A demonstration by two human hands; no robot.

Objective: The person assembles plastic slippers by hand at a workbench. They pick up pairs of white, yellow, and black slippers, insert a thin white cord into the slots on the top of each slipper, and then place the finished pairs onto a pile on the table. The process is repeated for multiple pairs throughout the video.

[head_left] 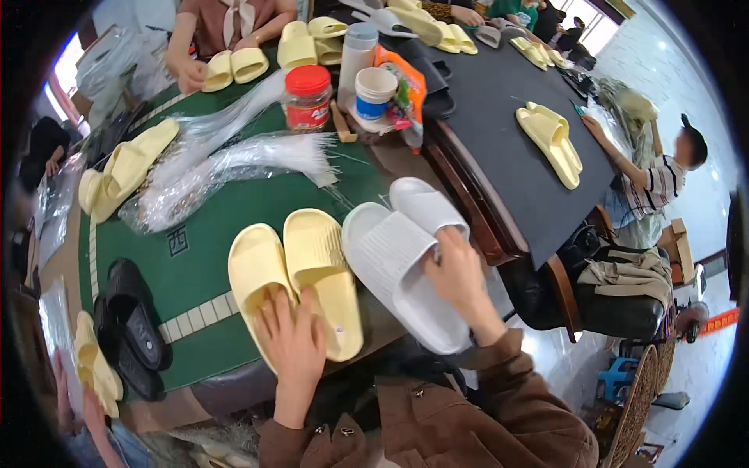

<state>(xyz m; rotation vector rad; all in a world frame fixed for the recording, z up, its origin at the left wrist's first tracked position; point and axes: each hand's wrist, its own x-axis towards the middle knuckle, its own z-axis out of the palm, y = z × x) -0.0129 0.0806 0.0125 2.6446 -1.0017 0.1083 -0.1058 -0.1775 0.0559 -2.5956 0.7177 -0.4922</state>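
Observation:
A pair of pale yellow slide slippers [312, 242] lies side by side on the near edge of the green table. My left hand [292, 331] reaches into them from the heel end, its fingers stretched out and apart on the footbeds, tips close to the straps. To the right, a pair of light grey slide slippers [390, 253] with ribbed straps is tilted at the table's corner. My right hand [456, 273] grips this pair, fingers tucked at the strap of the farther slipper; some fingertips are hidden there.
Bundled clear plastic strands [234, 171] lie on the green table [207, 269]. Beyond stand a red-lidded jar [307, 97] and a white tub [374, 93]. Black slippers [136, 320] are at left. On the dark table [499, 117] sits another yellow pair [550, 140]. Other people work around.

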